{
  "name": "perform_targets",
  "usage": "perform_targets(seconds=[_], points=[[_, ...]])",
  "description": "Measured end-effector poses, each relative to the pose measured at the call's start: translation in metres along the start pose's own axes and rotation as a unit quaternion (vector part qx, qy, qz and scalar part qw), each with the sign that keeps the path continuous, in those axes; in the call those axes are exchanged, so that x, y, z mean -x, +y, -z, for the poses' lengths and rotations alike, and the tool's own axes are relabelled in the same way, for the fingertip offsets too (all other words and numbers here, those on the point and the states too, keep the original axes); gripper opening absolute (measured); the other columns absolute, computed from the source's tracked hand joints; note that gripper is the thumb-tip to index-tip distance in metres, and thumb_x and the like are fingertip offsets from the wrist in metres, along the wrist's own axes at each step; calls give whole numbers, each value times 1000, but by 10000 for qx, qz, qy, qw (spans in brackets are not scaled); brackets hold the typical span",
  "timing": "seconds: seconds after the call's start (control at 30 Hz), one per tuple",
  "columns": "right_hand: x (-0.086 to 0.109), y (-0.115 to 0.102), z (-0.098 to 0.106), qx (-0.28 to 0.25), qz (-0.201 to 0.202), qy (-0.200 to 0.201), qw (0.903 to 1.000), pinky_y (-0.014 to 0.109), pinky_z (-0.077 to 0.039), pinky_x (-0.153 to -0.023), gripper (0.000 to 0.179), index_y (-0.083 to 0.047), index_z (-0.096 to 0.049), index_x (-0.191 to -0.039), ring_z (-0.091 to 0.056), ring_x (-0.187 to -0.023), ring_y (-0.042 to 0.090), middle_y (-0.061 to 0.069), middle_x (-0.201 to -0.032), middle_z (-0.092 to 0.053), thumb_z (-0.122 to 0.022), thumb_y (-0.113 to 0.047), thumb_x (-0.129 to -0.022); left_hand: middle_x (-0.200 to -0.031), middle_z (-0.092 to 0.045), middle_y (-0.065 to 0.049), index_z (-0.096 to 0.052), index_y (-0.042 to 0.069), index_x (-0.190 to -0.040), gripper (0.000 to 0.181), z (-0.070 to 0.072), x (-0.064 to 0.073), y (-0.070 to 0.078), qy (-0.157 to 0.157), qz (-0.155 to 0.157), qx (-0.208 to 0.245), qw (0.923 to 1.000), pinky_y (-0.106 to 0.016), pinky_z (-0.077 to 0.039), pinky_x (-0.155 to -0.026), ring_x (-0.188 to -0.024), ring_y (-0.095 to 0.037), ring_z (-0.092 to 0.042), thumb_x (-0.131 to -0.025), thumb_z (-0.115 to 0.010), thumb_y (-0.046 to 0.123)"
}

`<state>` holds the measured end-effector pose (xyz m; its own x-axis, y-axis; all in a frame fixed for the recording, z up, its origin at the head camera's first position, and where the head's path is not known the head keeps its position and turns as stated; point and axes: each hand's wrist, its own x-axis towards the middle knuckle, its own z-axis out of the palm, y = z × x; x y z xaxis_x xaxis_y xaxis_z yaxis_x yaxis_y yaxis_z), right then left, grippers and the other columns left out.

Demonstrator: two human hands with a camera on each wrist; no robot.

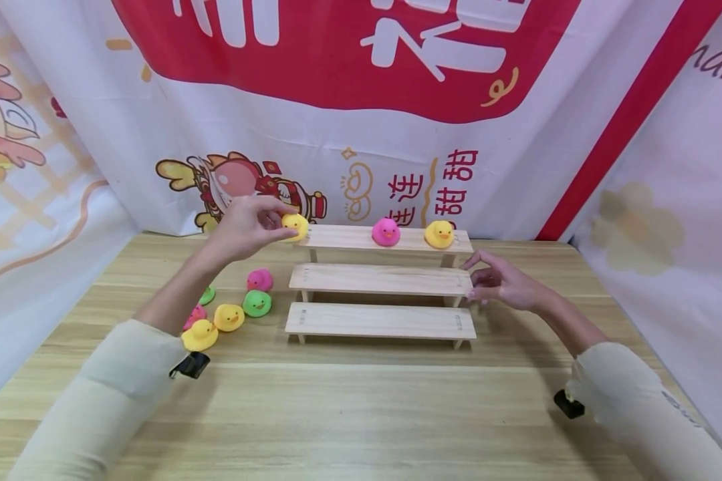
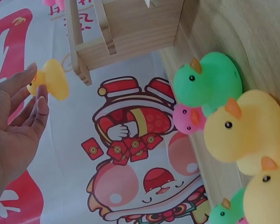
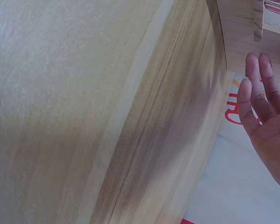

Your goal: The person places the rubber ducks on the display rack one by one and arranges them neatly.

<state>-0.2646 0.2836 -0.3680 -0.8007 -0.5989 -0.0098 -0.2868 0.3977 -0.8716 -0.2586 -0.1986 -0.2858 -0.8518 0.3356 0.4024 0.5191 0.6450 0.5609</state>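
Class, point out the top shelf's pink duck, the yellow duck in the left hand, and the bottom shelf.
Pink duck point(image 1: 386, 233): head view, front near beak.
Yellow duck point(image 2: 55, 80): left wrist view, body.
Bottom shelf point(image 1: 380, 321): head view, top surface.

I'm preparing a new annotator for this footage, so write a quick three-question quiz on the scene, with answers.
1. True or false: the left hand pinches a small, rounded, yellow, rubber-looking toy duck.
2. Which step of the three-tier pale wooden stand bears the free-standing yellow duck?
A) bottom step
B) middle step
C) top step
3. Fill in the colour: in the head view, a ____ duck sits between the held duck and that free-standing one.

Key: 1, true; 2, C; 3, pink.
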Motion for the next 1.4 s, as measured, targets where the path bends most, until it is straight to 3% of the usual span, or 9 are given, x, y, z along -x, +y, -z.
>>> perform_targets(seconds=[0.2,0.63,1.13,1.4], points=[[-1,-1,0,25,56,12,10000,38,-60,-68,39,7,-43,-125,-71,-84,30,27,-95,-70,-67,6,-95,-91,-71,-17,-75,-6,-113,30,-10,-6,7,-86,-150,281,9995,-14,-48,-65,-77,-25,-62,-86,-85,6],[0,-1,0,-58,47,14,10000,40,-61,-69,40,8,-42,-126,-72,-85,30,27,-97,-70,-67,7,-95,-98,-73,-16,-75,-3,-116,33,-30,-22,16,-298,-83,414,9987,-19,-51,-66,-80,-24,-65,-87,-85,9],[1,-1,-1,-119,83,-21,9999,42,-62,-68,39,9,-41,-127,-73,-84,33,28,-94,-69,-65,8,-96,-100,-73,-18,-74,-5,-116,32,-47,-32,13,-379,-279,347,9983,-21,-52,-68,-81,-25,-65,-88,-83,6],[0,-1,-2,-77,79,-14,9999,41,-61,-66,40,9,-41,-127,-72,-83,34,25,-92,-69,-65,8,-95,-102,-73,-19,-74,-4,-119,33,-50,-35,16,-434,-173,356,9983,-19,-53,-68,-81,-25,-67,-88,-83,6]])
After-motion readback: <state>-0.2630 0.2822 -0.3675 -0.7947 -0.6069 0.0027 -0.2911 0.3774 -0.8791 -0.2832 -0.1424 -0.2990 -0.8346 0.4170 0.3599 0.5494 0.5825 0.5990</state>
